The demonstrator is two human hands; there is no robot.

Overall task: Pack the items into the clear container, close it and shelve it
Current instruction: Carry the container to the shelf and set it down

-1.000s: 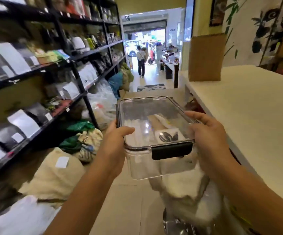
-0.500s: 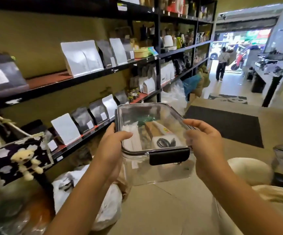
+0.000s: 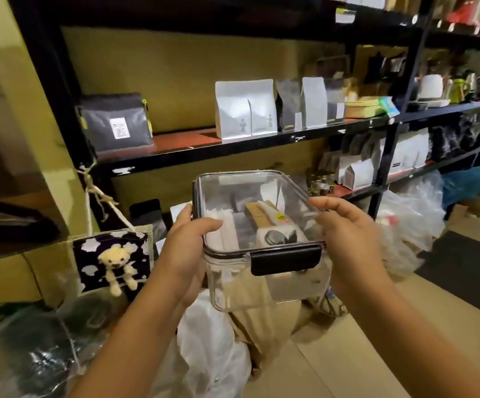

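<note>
While my left hand [image 3: 182, 254] clamps one side of the clear container [image 3: 261, 242], items packed, lid latched, my right hand [image 3: 348, 239] clamps the other; it hangs before the shelf [image 3: 204, 145]; only shelving remains, I judge.

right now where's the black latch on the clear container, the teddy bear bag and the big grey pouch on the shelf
black latch [image 3: 286, 263], head view, middle of the clip on the container's near edge
teddy bear bag [image 3: 89, 265], head view, dark patterned fabric left of the bear
grey pouch [image 3: 103, 122], head view, upper front face
</note>
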